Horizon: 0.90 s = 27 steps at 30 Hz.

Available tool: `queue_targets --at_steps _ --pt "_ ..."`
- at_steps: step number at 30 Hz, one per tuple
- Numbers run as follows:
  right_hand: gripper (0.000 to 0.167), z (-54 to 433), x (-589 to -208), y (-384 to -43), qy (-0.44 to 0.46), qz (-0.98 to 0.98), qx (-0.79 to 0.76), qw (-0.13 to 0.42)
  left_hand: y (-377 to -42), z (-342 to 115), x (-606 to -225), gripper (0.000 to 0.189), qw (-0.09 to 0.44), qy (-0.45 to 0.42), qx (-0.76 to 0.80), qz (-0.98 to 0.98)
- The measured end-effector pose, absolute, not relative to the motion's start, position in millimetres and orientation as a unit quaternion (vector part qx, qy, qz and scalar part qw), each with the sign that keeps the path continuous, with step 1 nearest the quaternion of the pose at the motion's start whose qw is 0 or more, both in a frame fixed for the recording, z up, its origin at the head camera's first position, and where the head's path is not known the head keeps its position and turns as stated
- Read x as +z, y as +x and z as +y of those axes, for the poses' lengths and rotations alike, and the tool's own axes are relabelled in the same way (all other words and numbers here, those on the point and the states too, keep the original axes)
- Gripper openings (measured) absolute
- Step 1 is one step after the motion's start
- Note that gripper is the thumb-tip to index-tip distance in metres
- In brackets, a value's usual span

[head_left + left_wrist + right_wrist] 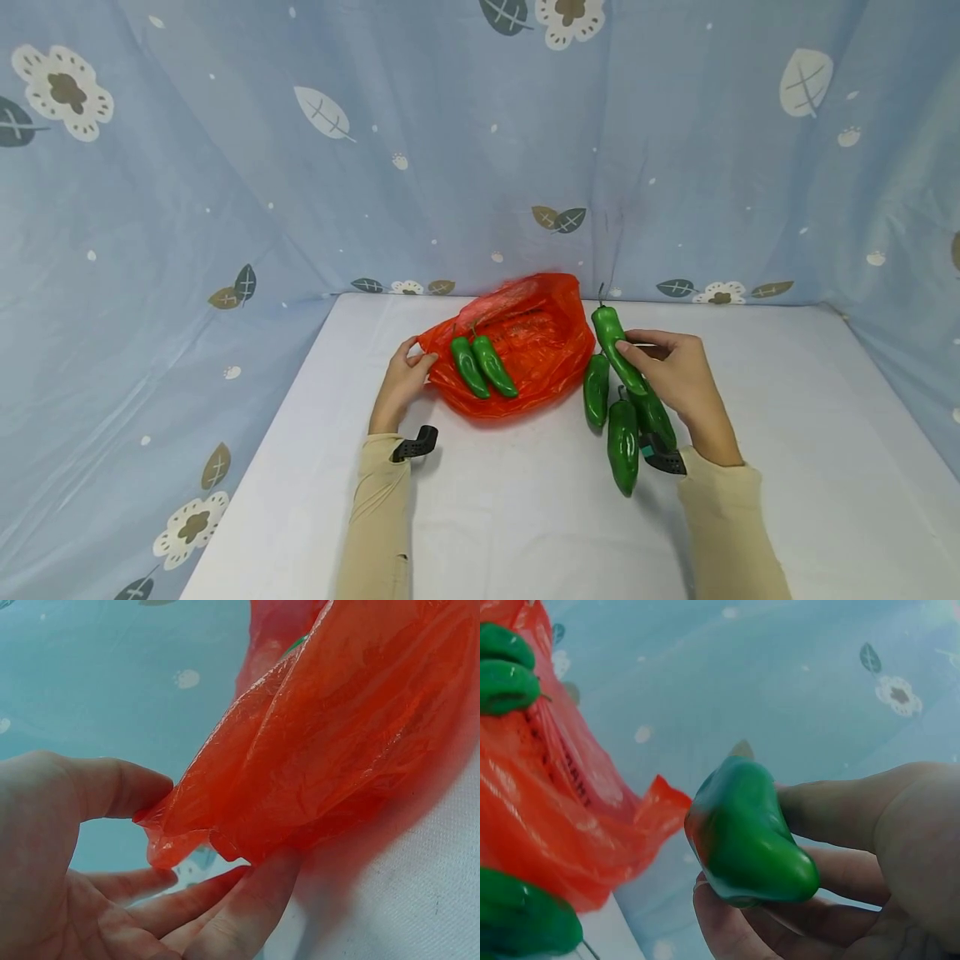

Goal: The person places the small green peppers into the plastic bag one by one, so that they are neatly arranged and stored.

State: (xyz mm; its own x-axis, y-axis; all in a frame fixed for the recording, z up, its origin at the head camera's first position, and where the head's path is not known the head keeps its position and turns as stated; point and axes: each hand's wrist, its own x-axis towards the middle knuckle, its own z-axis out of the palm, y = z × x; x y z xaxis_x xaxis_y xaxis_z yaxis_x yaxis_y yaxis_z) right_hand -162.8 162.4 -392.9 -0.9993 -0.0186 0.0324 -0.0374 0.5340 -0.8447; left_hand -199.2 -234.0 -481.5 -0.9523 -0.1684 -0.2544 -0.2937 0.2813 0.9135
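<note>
My left grip (pixel 401 385) pinches the left edge of the red bag (pixel 553 367); two green peppers (pixel 491 365) lie in it. Right of the bag, three loose peppers (pixel 622 447) lie on the bench (pixel 517 517); my right grip (pixel 678 373) holds another pepper (pixel 610 330).

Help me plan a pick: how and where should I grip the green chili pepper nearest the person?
Probably pinch across the middle of that green chili pepper, from above on the near side: it lies lengthwise, tip clear, stem end between a left-side green pepper and a right-side green pepper.
</note>
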Motion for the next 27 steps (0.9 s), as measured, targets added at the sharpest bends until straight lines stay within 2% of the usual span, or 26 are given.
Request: queue_targets --at_steps 27 --pt "0.04 109 -401 -193 0.072 -0.854 0.515 -0.011 -198 -234 -481 0.07 0.052 -0.144 0.577 0.803"
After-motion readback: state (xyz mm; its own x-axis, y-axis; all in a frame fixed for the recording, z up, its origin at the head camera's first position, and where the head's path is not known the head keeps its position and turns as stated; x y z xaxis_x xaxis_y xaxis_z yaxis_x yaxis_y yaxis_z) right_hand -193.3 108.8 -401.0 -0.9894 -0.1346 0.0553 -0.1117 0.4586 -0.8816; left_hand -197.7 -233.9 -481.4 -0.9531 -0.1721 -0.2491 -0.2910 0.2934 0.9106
